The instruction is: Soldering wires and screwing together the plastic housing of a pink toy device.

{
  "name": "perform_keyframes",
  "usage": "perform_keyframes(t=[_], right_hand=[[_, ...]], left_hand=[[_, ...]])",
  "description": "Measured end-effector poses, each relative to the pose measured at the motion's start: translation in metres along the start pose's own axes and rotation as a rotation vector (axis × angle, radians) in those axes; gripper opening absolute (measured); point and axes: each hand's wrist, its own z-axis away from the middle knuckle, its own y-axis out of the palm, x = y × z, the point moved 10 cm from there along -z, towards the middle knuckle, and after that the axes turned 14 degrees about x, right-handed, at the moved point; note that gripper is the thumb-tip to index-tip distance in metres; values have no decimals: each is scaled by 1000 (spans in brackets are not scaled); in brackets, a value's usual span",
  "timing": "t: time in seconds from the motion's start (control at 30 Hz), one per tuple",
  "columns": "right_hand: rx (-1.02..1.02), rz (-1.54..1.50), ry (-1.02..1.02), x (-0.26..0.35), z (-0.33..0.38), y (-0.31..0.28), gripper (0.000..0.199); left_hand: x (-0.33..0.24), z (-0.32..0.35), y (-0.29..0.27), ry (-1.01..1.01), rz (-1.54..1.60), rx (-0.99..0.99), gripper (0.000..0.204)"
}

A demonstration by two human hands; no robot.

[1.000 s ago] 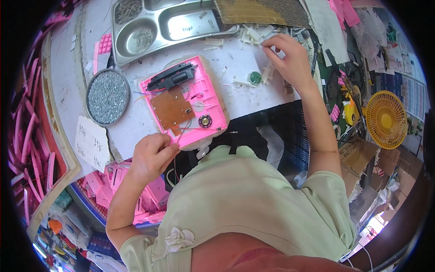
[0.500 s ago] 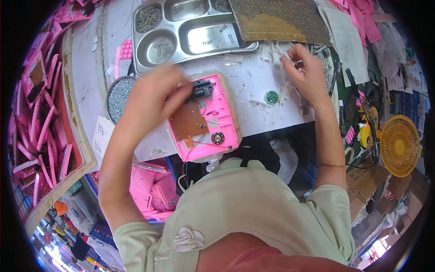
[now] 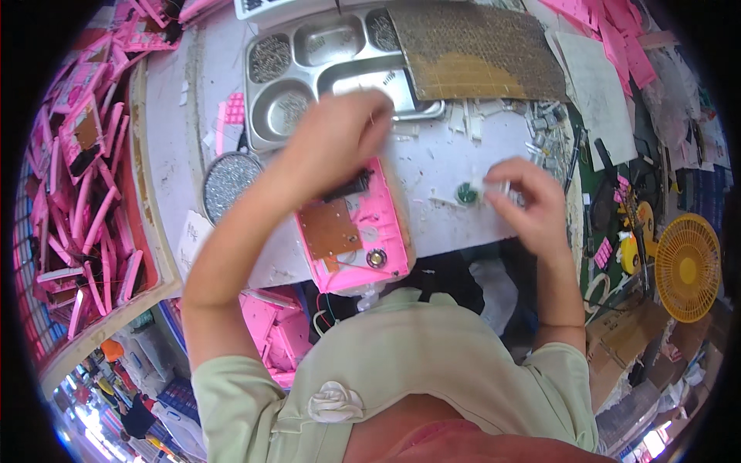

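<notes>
My left hand, smeared by motion, hovers over the front of the metal compartment tray and the far end of a pink plastic housing. Its fingers are too blurred to tell what they hold. The housing carries a brown circuit board, a round metal-rimmed part and a black part partly covered by my hand. To the right, my right hand is closed in a pinch on a small white plastic part, beside a round green piece on the table.
Springs and small metal parts lie in the tray. A round dish of silvery bits stands left of the housing. A brown ridged board overlaps the tray, with white plastic parts before it. Pink housings pile up at left.
My left hand has moved from the black part on the housing away and right toward the tray. My right hand has come nearer from the white parts. The view has shifted slightly.
</notes>
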Motion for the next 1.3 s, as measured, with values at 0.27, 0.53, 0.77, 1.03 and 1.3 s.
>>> perform_keyframes(t=[0.27,0.53,0.77,1.03,1.3], right_hand=[[212,82,-422,68,-21,88,30],[432,231,-552,96,-13,126,34],[606,-181,-469,76,-9,136,37],[500,-414,-252,40,1,120,39],[388,-896,-32,-15,3,94,39]], left_hand=[[-4,133,86,-216,1364,-46,22],[-16,153,79,-171,921,16,17],[-28,173,120,-297,1721,438,18],[-49,149,73,0,1193,190,25],[11,121,-25,-114,365,-110,31]])
